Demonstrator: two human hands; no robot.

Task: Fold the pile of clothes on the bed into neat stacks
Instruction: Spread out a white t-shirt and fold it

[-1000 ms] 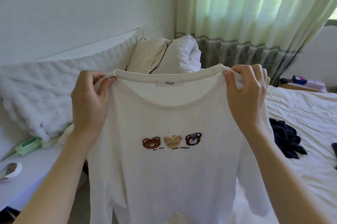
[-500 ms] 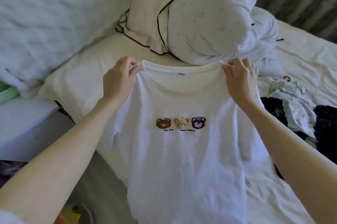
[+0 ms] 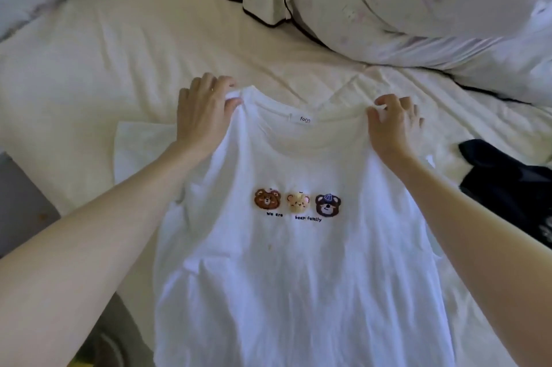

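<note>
Our left hand [image 3: 203, 115] has its grip pinched on the left shoulder seam of the white bear T-shirt [image 3: 298, 271], thumb on top and fingers curled over the edge; our right hand [image 3: 391, 124] pinches the right shoulder the same way, fingers bent round the cloth. Between the two grips the neckline hangs nearly taut, label showing, and the shirt lies print-up on the cream bedsheet [image 3: 119, 67], its body running down toward us and its left sleeve spread flat just beside our left wrist. We judge this to be the laying-out step: the shirt is down but no fold is made. Next we would let go, smooth the body, and bring each side and sleeve inward. A dark garment [image 3: 507, 181] waits near our right forearm; a black-piped pillow [image 3: 403, 8] sits beyond the collar.
</note>
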